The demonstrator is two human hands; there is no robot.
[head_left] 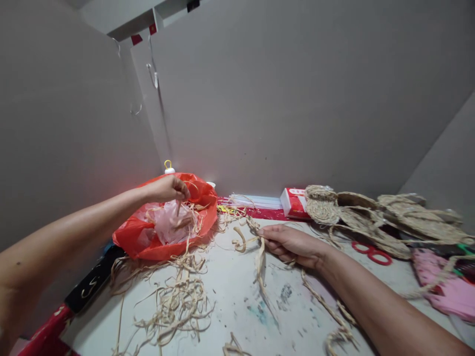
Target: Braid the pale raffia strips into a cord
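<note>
Left hand [168,188] up over the red plastic bag [202,210], fingers pinched shut on 1 thin straw strand [179,206] that hangs straight down from the fingertips into the bag. Below that pinch, a pale pink liner and more loose straw bunched inside the bag's open mouth. Right hand [293,243] low on the white table [237,306], fingers curled closed around a braided straw piece [260,257]: braid emerging at the fingertips, curling left into a small loop, with a flat tail dropping toward the near edge. Hands well apart, bag to the left, braid near centre. Loose straw scraps [178,296] spread across the table below the bag. Far right, woven straw mats [374,215] piled against the wall, red scissors [373,252] just in front of them, a red and white box [295,201] beside the nearest mat.
</note>
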